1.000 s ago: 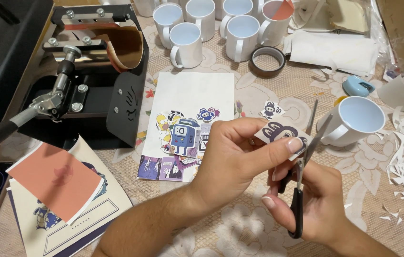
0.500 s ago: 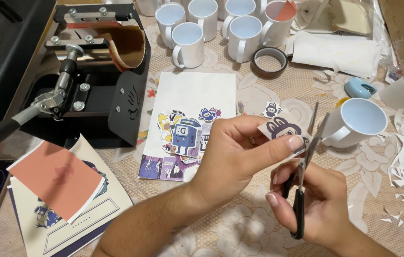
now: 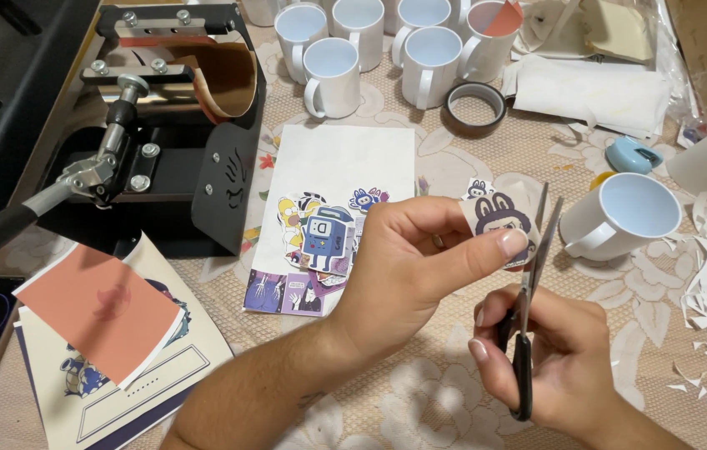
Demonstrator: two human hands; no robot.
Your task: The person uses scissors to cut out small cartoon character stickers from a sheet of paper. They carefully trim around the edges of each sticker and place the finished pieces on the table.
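Head camera looks down on the left hand (image 3: 408, 267) pinching a purple cartoon cutout (image 3: 499, 218) between thumb and fingers, above the lace tablecloth (image 3: 420, 392). Right hand (image 3: 554, 358) grips black-handled scissors (image 3: 528, 317), fingers curled through the loops, blades slightly parted at the cutout's edge. A white mug (image 3: 620, 215) lies just beyond.

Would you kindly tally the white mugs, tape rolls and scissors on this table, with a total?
White mugs: 7, six grouped at the top and one lying on its side at the right
Tape rolls: 1, the dark ring
Scissors: 1 pair, in the right hand
Total: 9
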